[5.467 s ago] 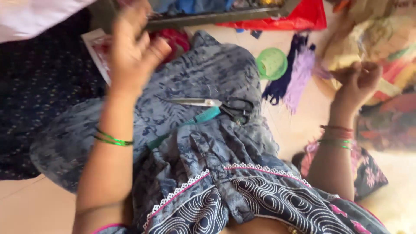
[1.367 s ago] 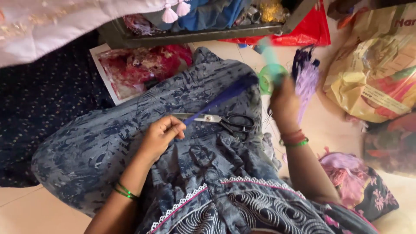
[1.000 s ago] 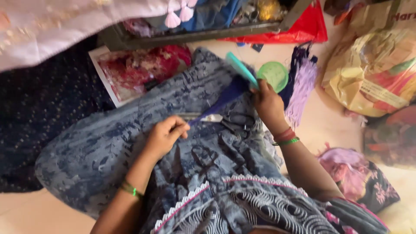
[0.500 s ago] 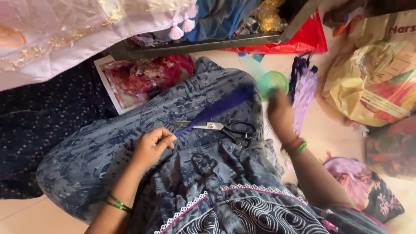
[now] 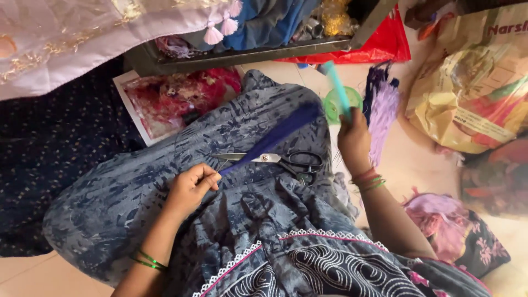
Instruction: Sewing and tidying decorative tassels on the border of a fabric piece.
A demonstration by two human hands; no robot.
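Note:
My left hand [image 5: 190, 188] pinches one end of a dark blue bundle of threads [image 5: 275, 135] that stretches up and to the right across the blue patterned cloth [image 5: 132, 181] on my lap. A teal comb [image 5: 337, 91] points upward from my right hand [image 5: 355, 142], which grips it just right of the threads' loose end. Black-handled scissors [image 5: 286, 161] lie on the cloth between the two hands, under the threads.
A round green lid [image 5: 335, 104] and purple and lilac tassels [image 5: 382, 113] lie on the floor beyond my right hand. A yellow plastic bag [image 5: 467, 93] sits at right, a red bag [image 5: 379, 49] and a dark tray edge [image 5: 242, 55] at the top, a printed sheet [image 5: 165, 104] upper left.
My right hand with the comb has swung up and down along the blue threads, now lifted off their far end. The left hand keeps its pinch on the near end.

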